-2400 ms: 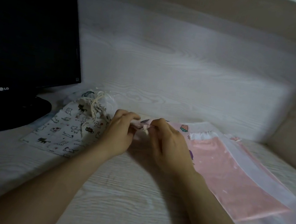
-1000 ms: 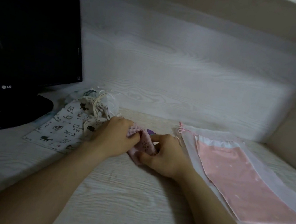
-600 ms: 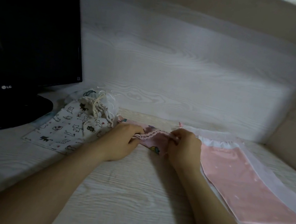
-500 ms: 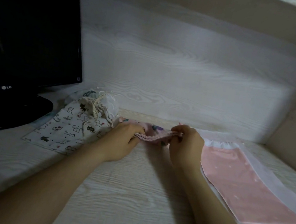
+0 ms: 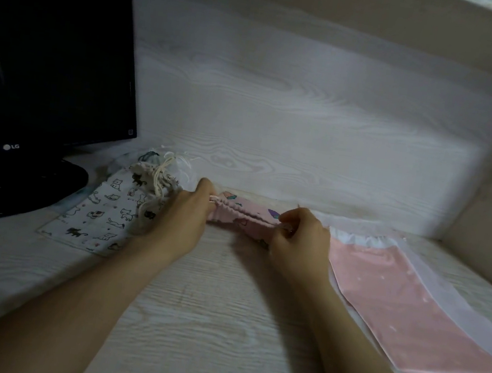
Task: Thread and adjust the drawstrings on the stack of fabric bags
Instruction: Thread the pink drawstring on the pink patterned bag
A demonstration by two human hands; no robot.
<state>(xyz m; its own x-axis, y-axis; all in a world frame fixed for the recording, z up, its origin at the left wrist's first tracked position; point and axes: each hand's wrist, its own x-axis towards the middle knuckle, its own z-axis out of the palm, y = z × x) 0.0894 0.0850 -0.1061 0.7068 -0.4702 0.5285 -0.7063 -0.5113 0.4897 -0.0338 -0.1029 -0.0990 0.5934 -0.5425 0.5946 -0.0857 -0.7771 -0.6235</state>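
Head view: a pink bag (image 5: pixel 242 217) is stretched between the left hand (image 5: pixel 183 215) and right hand (image 5: pixel 301 240), fingers of both pinching its gathered ends just over the desk (image 5: pixel 205 321). A cat-print bag (image 5: pixel 100 214) lies left; the monitor (image 5: pixel 51 66) reads "LG".

One legible marking: the brand logo "LG" (image 5: pixel 11 147), a round emblem and two pale grey letters, on the lower bezel of the black monitor (image 5: pixel 53 51) at the left of the frame. A small sticker (image 5: pixel 130 132) at the bezel's lower right corner is too small to read. Fine marks among the figures on the cat-print bag (image 5: pixel 100 217) are illegible.
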